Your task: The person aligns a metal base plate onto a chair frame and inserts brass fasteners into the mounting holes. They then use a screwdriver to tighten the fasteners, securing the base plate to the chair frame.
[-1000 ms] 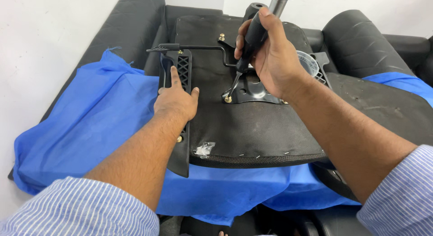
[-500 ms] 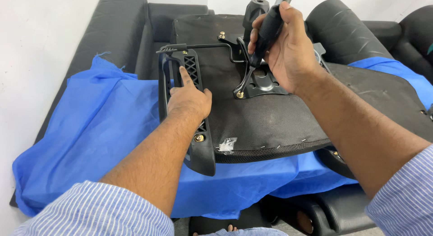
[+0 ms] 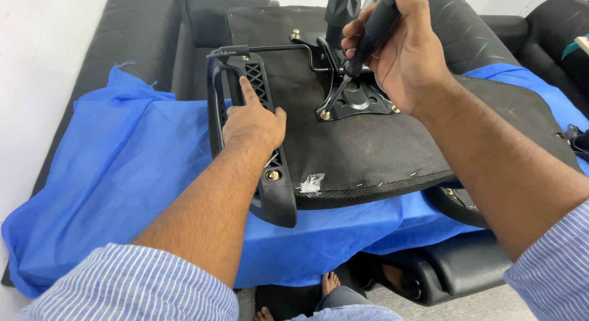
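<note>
An upturned office chair seat (image 3: 368, 143) with a black fabric underside lies on blue cloth. My left hand (image 3: 253, 118) rests flat on the black plastic armrest bracket (image 3: 273, 186) at the seat's left edge, index finger stretched along it. My right hand (image 3: 405, 51) grips the black handle of a screwdriver (image 3: 353, 63), held nearly upright. Its tip sits on a brass screw (image 3: 324, 115) at the corner of the black metal mounting plate (image 3: 359, 100). Another brass bolt (image 3: 272, 174) shows on the bracket below my left hand.
The blue cloth (image 3: 123, 174) covers a black leather sofa (image 3: 153, 45). A black chair part (image 3: 460, 201) pokes out under the seat's right front edge. A grey gas cylinder (image 3: 341, 8) rises behind the plate. Bare feet (image 3: 328, 284) show on the floor below.
The view has shifted, bringing the seat lower in the frame. My right hand has stayed on the screwdriver at the plate's corner screw. My left hand has kept pressing on the armrest bracket.
</note>
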